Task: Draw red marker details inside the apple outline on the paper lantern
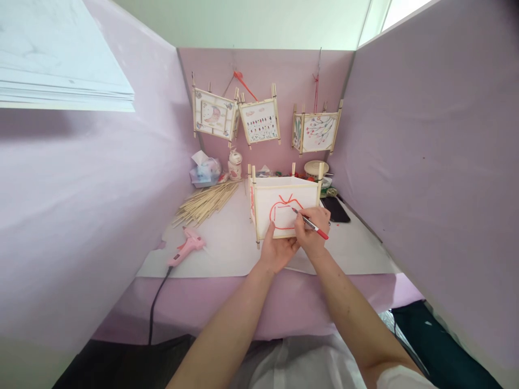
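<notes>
A square paper lantern (265, 202) with wooden stick corners stands tilted on the white sheet (227, 248). Its front panel carries a red outline like an apple. My left hand (277, 253) grips the lantern's lower front edge, thumb up against the panel. My right hand (312, 229) is closed on a red marker pen (311, 223), whose tip touches the red line on the panel.
A pink glue gun (187, 246) with a black cord lies at the left. A pile of wooden sticks (205, 204), a tissue pack (206, 169), a small jar (234, 165), a bowl (316, 168) and a black phone (335, 209) sit further back. Three finished lanterns hang on the back wall (259, 121).
</notes>
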